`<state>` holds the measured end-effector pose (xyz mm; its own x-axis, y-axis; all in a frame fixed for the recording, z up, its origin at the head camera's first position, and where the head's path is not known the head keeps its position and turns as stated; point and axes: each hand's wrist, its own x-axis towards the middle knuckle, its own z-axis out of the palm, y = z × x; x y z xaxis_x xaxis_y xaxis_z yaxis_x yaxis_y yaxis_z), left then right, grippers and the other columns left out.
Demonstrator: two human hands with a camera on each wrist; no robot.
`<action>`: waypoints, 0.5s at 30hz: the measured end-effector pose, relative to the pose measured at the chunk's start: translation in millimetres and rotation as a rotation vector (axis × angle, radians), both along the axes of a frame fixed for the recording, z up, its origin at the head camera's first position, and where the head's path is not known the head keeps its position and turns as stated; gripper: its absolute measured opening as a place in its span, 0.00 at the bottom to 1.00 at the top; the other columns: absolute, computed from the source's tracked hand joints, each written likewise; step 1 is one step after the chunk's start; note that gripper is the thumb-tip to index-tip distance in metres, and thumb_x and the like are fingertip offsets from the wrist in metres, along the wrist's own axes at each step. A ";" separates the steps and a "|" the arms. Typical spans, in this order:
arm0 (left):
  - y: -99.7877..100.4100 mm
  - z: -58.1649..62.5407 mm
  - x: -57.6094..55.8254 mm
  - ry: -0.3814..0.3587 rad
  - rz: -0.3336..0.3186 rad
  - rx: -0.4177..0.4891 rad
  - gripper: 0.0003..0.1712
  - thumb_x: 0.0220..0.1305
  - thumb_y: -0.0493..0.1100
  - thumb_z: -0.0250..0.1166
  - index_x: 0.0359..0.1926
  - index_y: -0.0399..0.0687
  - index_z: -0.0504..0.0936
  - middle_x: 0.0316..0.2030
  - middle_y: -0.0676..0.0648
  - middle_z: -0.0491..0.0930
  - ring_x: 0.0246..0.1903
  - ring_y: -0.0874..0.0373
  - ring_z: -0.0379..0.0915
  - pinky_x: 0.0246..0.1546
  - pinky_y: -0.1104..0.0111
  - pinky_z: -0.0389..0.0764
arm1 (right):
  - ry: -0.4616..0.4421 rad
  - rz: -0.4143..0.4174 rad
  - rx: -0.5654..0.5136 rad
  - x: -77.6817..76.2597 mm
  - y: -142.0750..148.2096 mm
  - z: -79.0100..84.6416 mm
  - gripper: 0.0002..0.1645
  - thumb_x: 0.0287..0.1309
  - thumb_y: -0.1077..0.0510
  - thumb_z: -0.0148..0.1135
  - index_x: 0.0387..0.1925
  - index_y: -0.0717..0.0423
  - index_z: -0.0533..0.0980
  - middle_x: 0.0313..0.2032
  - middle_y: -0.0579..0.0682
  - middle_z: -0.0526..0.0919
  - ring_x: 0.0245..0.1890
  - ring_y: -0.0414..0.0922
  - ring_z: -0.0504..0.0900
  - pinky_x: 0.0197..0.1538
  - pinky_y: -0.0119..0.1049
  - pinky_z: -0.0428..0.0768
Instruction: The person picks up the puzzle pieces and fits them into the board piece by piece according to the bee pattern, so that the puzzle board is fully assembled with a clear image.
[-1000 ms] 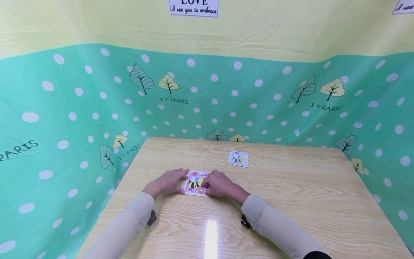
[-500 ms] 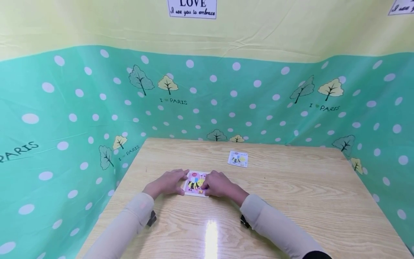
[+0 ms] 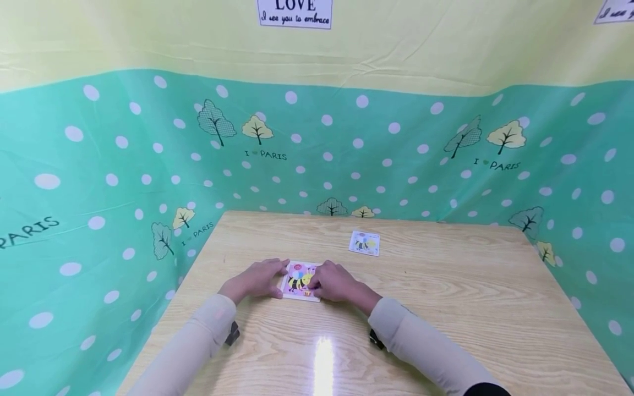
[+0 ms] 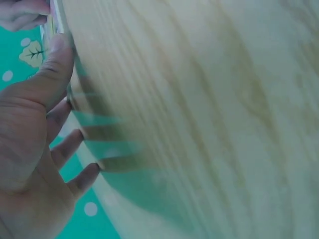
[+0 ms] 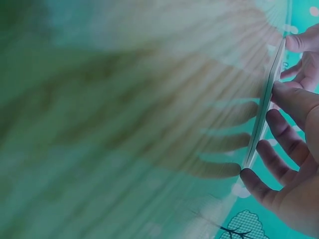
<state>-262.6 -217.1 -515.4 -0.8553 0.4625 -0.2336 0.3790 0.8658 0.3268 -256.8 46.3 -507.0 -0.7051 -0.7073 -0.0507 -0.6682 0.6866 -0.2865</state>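
Note:
A flat square bee picture board (image 3: pixel 297 282), pink with a pale rim, lies on the table between both hands. My left hand (image 3: pixel 256 278) holds its left side, thumb at the near corner and index finger at the far one. At the right side, my right hand (image 3: pixel 335 281) has its thumb on the near edge and a bent finger on the picture, covering that part. The right wrist view shows the board (image 5: pixel 263 104) edge-on, thin and layered, beside the right hand's fingertips (image 5: pixel 249 175). In the left wrist view, the left thumb (image 4: pixel 57 62) touches the board's edge.
Behind the hands, a paler card (image 3: pixel 365 242) with a similar bee lies on the wooden table (image 3: pixel 470 286). A green dotted cloth (image 3: pixel 346 165) hangs along the table's back and sides. Light glares on the near tabletop.
The head view has shifted very slightly. Both hands keep their places at the bee picture board, and the far card lies where it was.

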 end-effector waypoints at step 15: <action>15.5 25.0 -13.3 0.143 -0.113 -0.123 0.14 0.65 0.52 0.68 0.45 0.50 0.85 0.43 0.50 0.85 0.45 0.52 0.82 0.48 0.55 0.85 | -0.204 0.033 -0.055 -2.9 9.5 14.5 0.18 0.66 0.50 0.64 0.55 0.47 0.84 0.51 0.44 0.87 0.52 0.40 0.82 0.62 0.39 0.81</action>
<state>-275.9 -201.6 -490.4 -0.8279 0.5331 -0.1744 0.5111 0.8451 0.1568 -259.7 55.8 -492.4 -0.6603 -0.7357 -0.1506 -0.6148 0.6448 -0.4542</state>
